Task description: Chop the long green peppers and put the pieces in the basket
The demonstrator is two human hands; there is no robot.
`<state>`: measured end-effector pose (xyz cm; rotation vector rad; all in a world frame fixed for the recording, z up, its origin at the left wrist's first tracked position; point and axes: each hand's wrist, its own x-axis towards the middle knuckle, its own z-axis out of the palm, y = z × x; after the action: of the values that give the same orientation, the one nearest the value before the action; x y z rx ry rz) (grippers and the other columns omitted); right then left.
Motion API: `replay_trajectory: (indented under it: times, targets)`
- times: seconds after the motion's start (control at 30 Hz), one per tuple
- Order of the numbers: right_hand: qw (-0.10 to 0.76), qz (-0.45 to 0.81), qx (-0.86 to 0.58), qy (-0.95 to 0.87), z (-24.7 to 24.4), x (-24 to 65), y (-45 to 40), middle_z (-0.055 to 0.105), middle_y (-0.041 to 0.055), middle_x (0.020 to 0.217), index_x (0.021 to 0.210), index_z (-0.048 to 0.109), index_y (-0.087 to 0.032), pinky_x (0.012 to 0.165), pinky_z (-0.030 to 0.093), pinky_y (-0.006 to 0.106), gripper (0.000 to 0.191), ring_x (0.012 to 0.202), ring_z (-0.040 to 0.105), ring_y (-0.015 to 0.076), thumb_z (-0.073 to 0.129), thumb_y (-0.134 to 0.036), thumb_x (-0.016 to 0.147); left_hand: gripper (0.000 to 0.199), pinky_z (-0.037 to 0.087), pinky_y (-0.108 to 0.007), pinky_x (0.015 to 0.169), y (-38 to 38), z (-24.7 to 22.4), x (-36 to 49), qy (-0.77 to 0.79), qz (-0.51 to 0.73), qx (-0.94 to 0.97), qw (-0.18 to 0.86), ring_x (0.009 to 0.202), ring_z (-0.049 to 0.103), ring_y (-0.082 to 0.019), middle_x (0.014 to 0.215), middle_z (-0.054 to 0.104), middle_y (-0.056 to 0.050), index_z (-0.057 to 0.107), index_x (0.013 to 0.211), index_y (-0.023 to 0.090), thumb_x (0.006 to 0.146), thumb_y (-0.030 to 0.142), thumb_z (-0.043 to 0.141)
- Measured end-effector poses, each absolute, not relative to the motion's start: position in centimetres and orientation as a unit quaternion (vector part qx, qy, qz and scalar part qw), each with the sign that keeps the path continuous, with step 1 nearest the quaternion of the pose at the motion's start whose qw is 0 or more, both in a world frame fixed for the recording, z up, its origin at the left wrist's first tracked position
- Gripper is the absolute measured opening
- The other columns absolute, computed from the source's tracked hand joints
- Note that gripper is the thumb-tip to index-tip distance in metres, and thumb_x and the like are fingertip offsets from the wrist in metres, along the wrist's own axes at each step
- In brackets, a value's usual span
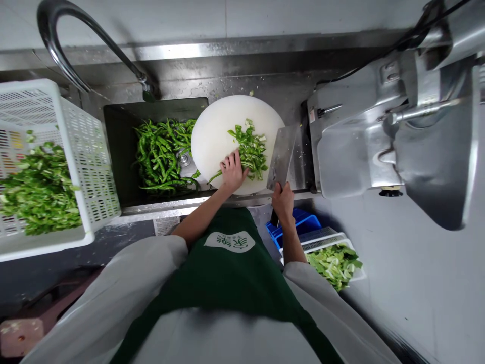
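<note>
A round white cutting board point(212, 121) lies over the right part of the sink. Cut green peppers point(250, 146) are heaped on its right half. My left hand point(232, 172) rests on the board at the near edge of the heap, fingers spread, touching a long green pepper point(215, 176) that lies beneath it. In my right hand point(282, 199) is the handle of a cleaver point(282, 154), its broad blade tilted beside the board's right edge, apart from the peppers. Whole green peppers point(161, 156) fill much of the sink basin, left of the board.
A white basket point(89, 151) of cut peppers stands at the left. The faucet point(94, 30) arches over the back left. A metal slicing machine point(341, 156) stands at the right. Below it are a blue basket point(312, 221) and a white basket of leafy greens point(335, 263).
</note>
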<state>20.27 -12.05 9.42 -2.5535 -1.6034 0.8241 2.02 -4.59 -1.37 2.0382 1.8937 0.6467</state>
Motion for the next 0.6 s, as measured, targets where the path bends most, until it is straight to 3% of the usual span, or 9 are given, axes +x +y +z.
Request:
replay_trajectory:
  times: [0.23, 0.43, 0.6]
  targets:
    - [-0.049, 0.271, -0.763, -0.585, 10.5, 17.5, -10.7, 0.072, 0.0181, 0.094, 0.12, 0.054, -0.01, 0.078, 0.046, 0.034, 0.037, 0.089, 0.069, 0.0301, 0.027, -0.033, 0.108, 0.082, 0.033, -0.058, 0.108, -4.1, 0.0, -4.1, 0.598, 0.179, 0.766, 0.153, 0.131, 0.047, -0.042, 0.144, 0.052, -0.025, 0.04, 0.155, 0.015, 0.092, 0.066, 0.056]
    - [-0.099, 0.277, -0.691, -0.661, 9.1, 13.0, -6.9, 0.072, 0.0209, 0.106, 0.128, 0.05, -0.009, 0.085, 0.049, 0.034, 0.031, 0.1, 0.071, 0.0293, 0.03, -0.023, 0.108, 0.037, 0.042, -0.048, 0.102, -4.9, -2.0, -4.3, 0.566, 0.244, 0.764, 0.191, 0.118, 0.056, -0.032, 0.126, 0.063, -0.017, 0.065, 0.124, 0.018, 0.101, 0.043, 0.052]
    - [-0.115, 0.267, -0.685, -0.668, 8.1, 13.0, -5.3, 0.072, 0.0207, 0.11, 0.123, 0.052, -0.01, 0.085, 0.049, 0.032, 0.028, 0.104, 0.07, 0.0285, 0.031, -0.021, 0.107, 0.024, 0.047, -0.046, 0.094, -4.6, -2.9, -4.1, 0.587, 0.302, 0.73, 0.177, 0.106, 0.058, -0.028, 0.113, 0.065, -0.012, 0.069, 0.105, 0.02, 0.101, 0.04, 0.054]
